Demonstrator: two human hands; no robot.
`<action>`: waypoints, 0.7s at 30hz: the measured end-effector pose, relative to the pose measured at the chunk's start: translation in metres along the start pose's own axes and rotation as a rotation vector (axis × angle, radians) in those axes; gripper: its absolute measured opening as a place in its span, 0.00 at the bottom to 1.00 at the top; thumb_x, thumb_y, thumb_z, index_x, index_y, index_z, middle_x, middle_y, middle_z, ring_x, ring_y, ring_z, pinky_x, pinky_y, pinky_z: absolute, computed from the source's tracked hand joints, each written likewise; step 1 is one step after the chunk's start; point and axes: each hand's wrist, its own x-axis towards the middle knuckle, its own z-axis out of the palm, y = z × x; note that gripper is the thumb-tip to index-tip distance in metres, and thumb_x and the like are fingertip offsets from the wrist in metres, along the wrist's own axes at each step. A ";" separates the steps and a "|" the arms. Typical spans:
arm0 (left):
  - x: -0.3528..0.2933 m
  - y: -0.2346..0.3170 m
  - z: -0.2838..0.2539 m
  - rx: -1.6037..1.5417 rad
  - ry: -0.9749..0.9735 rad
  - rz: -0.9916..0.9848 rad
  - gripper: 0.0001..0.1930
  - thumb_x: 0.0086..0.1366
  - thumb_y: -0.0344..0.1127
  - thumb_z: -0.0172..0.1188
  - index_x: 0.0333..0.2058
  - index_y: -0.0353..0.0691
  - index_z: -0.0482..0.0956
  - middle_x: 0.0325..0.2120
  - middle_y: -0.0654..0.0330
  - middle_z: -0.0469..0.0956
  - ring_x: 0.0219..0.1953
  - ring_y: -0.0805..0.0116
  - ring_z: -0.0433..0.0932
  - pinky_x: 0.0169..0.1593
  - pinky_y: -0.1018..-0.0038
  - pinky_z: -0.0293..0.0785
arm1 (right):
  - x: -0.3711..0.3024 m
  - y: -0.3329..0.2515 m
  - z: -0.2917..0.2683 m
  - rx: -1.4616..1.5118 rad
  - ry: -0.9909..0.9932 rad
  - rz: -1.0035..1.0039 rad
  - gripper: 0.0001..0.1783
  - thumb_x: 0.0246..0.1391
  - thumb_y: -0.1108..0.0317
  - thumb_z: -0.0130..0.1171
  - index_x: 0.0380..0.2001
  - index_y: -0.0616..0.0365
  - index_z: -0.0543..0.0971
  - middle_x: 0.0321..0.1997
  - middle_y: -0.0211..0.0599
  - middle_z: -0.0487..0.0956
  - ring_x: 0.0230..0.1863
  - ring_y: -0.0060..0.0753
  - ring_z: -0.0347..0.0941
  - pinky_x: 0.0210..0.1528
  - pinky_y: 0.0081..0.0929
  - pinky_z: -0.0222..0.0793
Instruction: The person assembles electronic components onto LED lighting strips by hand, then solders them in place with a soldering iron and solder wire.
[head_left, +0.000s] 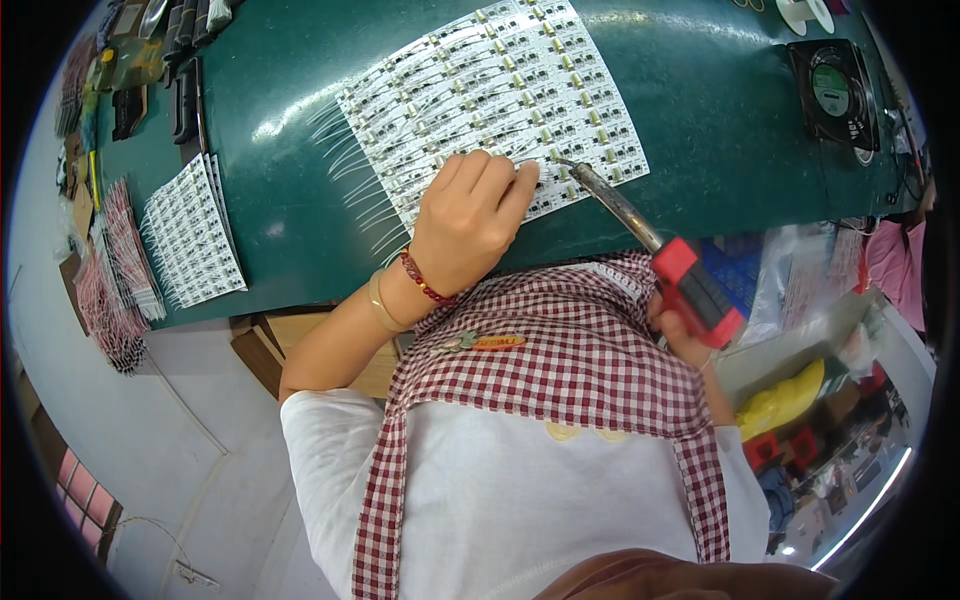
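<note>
From where I stand, the sheet of circuit boards [480, 95] lies flat on the green table [280, 215], about midway along the near edge, its own near side almost level with the table's. Thin white wires [368, 192] fan out from the sheet's left side. The left hand [470, 212] rests over the sheet's near edge, fingers bunched together; I can't tell whether they pinch a wire or just press down. The right hand [684, 338] is closed round the handle of the soldering iron [650, 240], partly hidden behind it. The iron reaches in over the near edge, its tip [570, 163] at the boards, a little left of the sheet's near right corner and just beside the left fingertips.

That closeness is what would worry me: a small slip of the iron could burn a finger. If the tip lingered, I'd expect a scorched part, and if the left hand eased off, the sheet might skid and spoil the joint. The loose wires could snag on the bracelet [425, 282] too.

Further out, a stack of circuit boards [195, 235] lies by the near left corner, red and white wires [110, 280] droop past the left edge, and a black fan [832, 92] sits toward the right edge
</note>
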 end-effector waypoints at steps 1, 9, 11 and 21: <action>0.001 0.000 0.001 -0.036 0.013 0.014 0.15 0.45 0.23 0.60 0.36 0.36 0.82 0.24 0.63 0.70 0.26 0.66 0.70 0.30 0.72 0.66 | 0.001 -0.001 0.000 0.020 -0.021 0.019 0.09 0.47 0.66 0.63 0.32 0.58 0.81 0.30 0.40 0.80 0.28 0.40 0.78 0.29 0.28 0.72; 0.005 0.002 0.001 -0.083 -0.014 0.006 0.16 0.45 0.22 0.59 0.36 0.35 0.81 0.22 0.61 0.65 0.25 0.66 0.67 0.30 0.71 0.65 | 0.006 -0.006 0.004 -0.111 0.006 -0.023 0.09 0.47 0.64 0.62 0.30 0.57 0.81 0.27 0.37 0.78 0.24 0.38 0.76 0.25 0.29 0.71; 0.007 0.003 0.000 -0.070 -0.041 0.000 0.15 0.46 0.22 0.59 0.36 0.34 0.81 0.22 0.61 0.65 0.26 0.65 0.67 0.31 0.70 0.64 | 0.010 -0.012 0.004 -0.081 -0.014 -0.031 0.08 0.45 0.66 0.62 0.30 0.57 0.81 0.26 0.37 0.77 0.23 0.38 0.76 0.25 0.29 0.71; 0.007 0.004 -0.001 -0.053 -0.065 -0.005 0.14 0.47 0.23 0.59 0.36 0.34 0.80 0.23 0.60 0.65 0.26 0.65 0.67 0.31 0.70 0.65 | -0.006 0.004 0.003 -0.219 0.051 -0.076 0.09 0.44 0.67 0.64 0.30 0.56 0.81 0.27 0.36 0.77 0.24 0.38 0.76 0.24 0.29 0.70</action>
